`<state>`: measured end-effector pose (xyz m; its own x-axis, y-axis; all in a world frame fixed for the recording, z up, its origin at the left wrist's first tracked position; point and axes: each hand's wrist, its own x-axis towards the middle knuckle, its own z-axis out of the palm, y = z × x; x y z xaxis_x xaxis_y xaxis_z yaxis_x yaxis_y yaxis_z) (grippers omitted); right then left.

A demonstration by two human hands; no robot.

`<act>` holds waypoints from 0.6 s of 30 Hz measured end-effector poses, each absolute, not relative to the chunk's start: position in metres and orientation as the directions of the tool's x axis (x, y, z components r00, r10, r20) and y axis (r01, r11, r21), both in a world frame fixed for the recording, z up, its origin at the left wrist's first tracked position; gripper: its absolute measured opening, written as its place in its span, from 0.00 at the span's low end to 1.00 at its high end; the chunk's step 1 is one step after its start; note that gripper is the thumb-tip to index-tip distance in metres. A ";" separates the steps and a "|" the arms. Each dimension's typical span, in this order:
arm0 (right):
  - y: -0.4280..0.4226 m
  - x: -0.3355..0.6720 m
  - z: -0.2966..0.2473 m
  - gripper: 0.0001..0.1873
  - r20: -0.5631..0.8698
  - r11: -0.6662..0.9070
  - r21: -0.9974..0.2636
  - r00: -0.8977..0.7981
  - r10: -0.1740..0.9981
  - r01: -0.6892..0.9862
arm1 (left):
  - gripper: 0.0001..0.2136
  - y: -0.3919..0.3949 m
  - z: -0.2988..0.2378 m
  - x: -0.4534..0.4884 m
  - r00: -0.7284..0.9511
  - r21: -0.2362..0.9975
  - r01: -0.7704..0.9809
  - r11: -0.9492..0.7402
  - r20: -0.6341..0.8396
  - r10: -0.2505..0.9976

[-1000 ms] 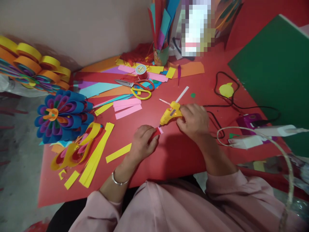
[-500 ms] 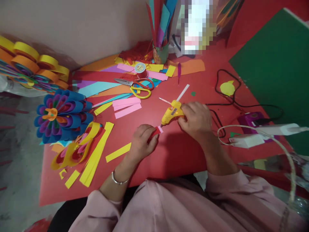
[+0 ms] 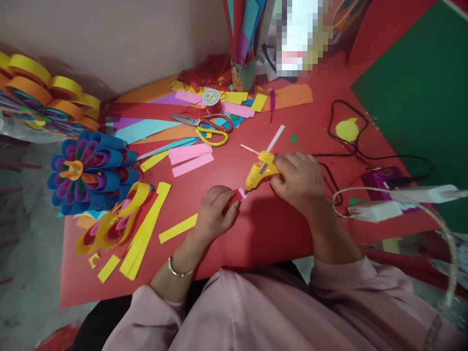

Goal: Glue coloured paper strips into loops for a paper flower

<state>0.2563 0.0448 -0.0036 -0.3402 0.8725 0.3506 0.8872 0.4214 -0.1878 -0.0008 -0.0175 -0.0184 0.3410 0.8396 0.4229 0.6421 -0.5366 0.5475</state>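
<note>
My left hand (image 3: 218,209) is closed round a red paper strip (image 3: 237,194) with a pink end poking out past the fingers. In my right hand (image 3: 300,181) is a yellow hot glue gun (image 3: 260,174), a white glue stick (image 3: 275,138) rising from its back. The gun's nozzle points down at the pink end, at or just above it; contact cannot be made out. A yellow paper strip (image 3: 178,228) lies partly under my left wrist. Pink strips (image 3: 190,159) rest on the red table beyond my left hand.
Scissors (image 3: 206,127), a spool of red thread (image 3: 212,101) and coloured paper lie at the back. Blue and purple paper flowers (image 3: 91,173) and yellow strips (image 3: 146,231) fill the left side. A black cord (image 3: 331,155) and a purple box (image 3: 382,180) lie on the right.
Both hands stay nearly still, the glue gun's nozzle still by the pink end of the strip. The whole view has shifted slightly.
</note>
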 end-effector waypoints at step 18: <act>0.044 0.258 -0.007 0.16 0.282 0.356 -0.213 -0.291 0.914 0.910 | 0.08 -0.018 -0.020 -0.002 0.340 0.543 0.648 -0.534 0.420 0.841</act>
